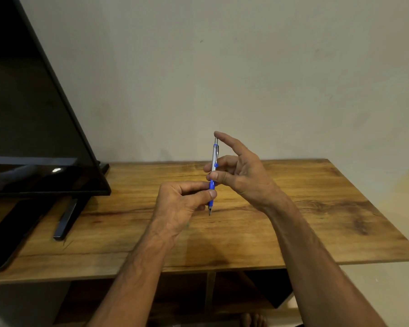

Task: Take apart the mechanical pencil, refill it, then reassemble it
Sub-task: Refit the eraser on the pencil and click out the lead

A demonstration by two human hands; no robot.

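A mechanical pencil (214,161) with a silver barrel, blue grip and blue clip stands nearly upright above the wooden table (316,208), tip pointing down. My left hand (182,204) pinches the blue grip near the tip between thumb and fingers. My right hand (241,171) holds the silver barrel higher up with thumb and middle fingers, and its forefinger rests on the top cap of the pencil. No loose leads or separate parts are visible.
A black flat screen (33,114) on a stand (66,220) fills the left side of the table. A pale wall rises behind. Open shelf compartments (234,293) lie below the table's front edge.
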